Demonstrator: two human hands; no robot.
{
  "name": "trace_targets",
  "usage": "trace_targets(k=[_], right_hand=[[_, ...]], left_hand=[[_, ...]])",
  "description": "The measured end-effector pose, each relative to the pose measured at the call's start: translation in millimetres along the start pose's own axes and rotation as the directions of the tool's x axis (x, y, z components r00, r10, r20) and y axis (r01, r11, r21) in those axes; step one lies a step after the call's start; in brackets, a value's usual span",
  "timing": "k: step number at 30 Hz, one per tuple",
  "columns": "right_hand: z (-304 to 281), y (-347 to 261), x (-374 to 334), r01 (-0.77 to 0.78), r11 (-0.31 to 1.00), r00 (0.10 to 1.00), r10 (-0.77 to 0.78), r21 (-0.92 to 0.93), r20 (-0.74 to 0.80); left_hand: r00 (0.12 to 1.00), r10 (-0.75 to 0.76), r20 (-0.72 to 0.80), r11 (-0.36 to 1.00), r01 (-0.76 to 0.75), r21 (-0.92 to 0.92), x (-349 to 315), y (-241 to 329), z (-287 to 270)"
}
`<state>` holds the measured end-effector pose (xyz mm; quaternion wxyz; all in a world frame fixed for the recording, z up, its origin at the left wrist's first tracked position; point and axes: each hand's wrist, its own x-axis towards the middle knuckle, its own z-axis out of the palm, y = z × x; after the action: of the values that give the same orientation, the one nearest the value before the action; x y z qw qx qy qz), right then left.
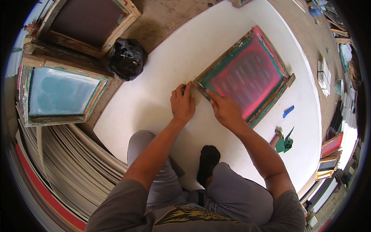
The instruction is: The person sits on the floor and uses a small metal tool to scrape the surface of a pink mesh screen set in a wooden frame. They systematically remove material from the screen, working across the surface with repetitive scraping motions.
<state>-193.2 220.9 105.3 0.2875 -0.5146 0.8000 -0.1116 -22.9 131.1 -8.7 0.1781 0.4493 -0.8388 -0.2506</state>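
Observation:
A wooden screen printing frame (247,77) with a pink-red mesh and green inner border lies aslant on the white work surface (166,58). My left hand (183,103) is at its near left corner, the index fingertip touching the wood. The other fingers are curled, and a small dark spot shows between them that I cannot make out. My right hand (228,111) is closed over the near rail, index finger on top. Right of the frame lie a blue strip (288,111), a green cut piece (285,143) and a tool with a reddish handle (276,138).
At left stand a dark-meshed screen (83,25) and a pale blue-meshed screen (62,92), with a black plastic bag (127,58) beside them. Stacked sheets (77,154) fill the lower left. Tied white sheets (324,77) and more frames (331,146) lie far right. My socked foot (208,160) rests on the surface.

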Motion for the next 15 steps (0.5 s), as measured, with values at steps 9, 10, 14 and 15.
trace_targets(k=[9,10,14,15], right_hand=[[-2.7,-3.0,7.4,-0.024,0.999,0.999,0.022,0.033,0.050],[-2.7,-2.4,8.3,-0.031,0.998,0.998,0.029,0.049,0.052],[-8.4,-6.7,8.2,-0.058,0.996,0.995,0.053,0.064,0.080],[-8.6,-6.8,8.5,-0.055,0.996,0.995,0.050,0.063,0.081]], left_hand=[[0.999,-0.042,-0.011,0.998,0.041,-0.049,-1.2,2.0,3.0],[0.999,-0.048,-0.002,0.998,0.048,-0.050,-0.4,2.9,2.4],[0.998,-0.067,0.021,0.996,0.068,-0.054,1.0,4.4,1.1],[0.997,-0.070,0.024,0.996,0.071,-0.055,1.0,4.3,1.2]])
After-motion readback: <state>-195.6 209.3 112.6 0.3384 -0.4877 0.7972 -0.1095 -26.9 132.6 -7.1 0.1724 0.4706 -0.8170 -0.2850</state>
